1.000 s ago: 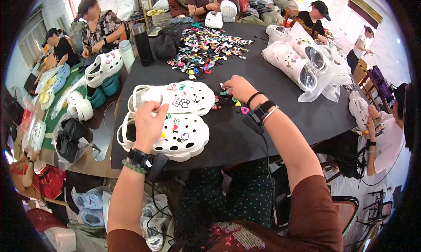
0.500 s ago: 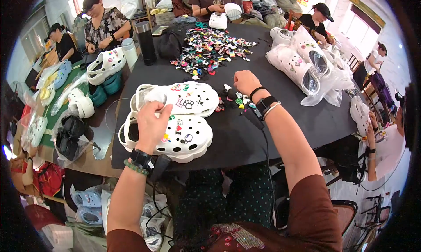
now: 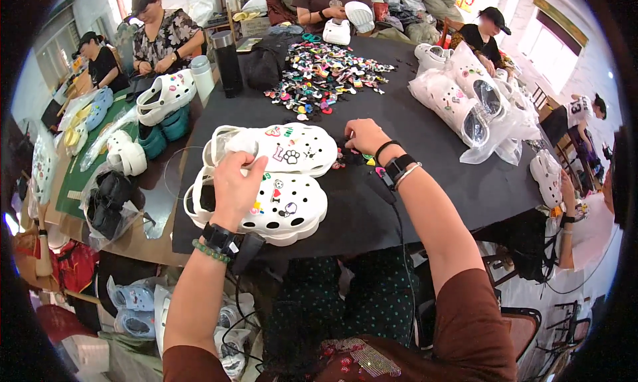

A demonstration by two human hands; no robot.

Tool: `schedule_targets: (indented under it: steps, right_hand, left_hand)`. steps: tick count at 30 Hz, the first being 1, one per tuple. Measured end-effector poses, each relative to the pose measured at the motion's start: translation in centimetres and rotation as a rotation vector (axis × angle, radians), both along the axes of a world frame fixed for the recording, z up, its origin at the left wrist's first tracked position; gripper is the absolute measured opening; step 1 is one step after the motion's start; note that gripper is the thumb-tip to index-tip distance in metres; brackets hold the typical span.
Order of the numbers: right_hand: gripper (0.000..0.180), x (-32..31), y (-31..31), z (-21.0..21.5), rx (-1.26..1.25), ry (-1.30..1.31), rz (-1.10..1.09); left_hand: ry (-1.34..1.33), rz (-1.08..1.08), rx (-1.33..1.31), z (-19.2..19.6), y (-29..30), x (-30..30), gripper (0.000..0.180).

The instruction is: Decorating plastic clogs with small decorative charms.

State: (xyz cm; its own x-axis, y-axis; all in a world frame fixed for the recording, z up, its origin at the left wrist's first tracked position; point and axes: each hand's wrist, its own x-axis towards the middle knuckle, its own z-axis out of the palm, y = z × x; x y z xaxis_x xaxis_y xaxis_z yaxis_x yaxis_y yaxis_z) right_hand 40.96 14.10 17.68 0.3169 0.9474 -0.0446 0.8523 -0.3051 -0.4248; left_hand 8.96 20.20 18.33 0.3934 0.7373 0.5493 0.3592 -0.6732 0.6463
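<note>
Two white clogs lie side by side on the black table in front of me, toes to the right, with colourful charms on their uppers. The far clog [image 3: 307, 146] bears a paw print and letter charms. The near clog [image 3: 302, 199] has a heart and other small charms. My left hand [image 3: 234, 188] is closed at the far clog's foot opening, its thumb on top and some fingers hidden. My right hand [image 3: 367, 137] reaches down with bent fingers over a small group of loose charms [image 3: 339, 160] right of the clogs; its fingertips are partly hidden.
A large heap of charms [image 3: 332, 73] spreads across the far table. Bagged white clogs [image 3: 458, 103] stand at the right, a dark bottle [image 3: 227, 64] and a black bag [image 3: 263, 66] at the back left. More shoes [image 3: 166, 97] sit left. Several people work around. A cable [image 3: 402, 229] trails from my right wrist.
My right hand has moved left and down, closer to the clogs, and now covers part of the small charm group. My left hand stays at the far clog.
</note>
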Motion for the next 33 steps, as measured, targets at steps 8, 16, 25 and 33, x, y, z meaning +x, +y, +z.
schedule_targets:
  steps: [8, 16, 25, 33]
  right_hand:
    - [0.022, 0.8, -2.0, 2.5, 0.255, -0.118, 0.079]
    - [0.021, -6.6, -4.1, 8.2, 0.307, 0.236, 0.227]
    - [0.015, -12.4, -5.6, 8.4, 0.257, 0.205, 0.537]
    - [0.013, -13.0, -4.6, 8.0, 0.249, 0.088, 0.536]
  left_hand:
    - [-0.005, 0.001, 0.007, 0.2, -0.4, 0.2, 0.029]
    - [-0.008, 0.009, -0.01, 0.2, -0.2, 0.0, 0.028]
    - [0.002, 0.014, -0.003, 0.0, -0.1, 0.2, 0.031]
    - [0.014, 0.019, 0.004, 0.3, -0.2, 0.0, 0.031]
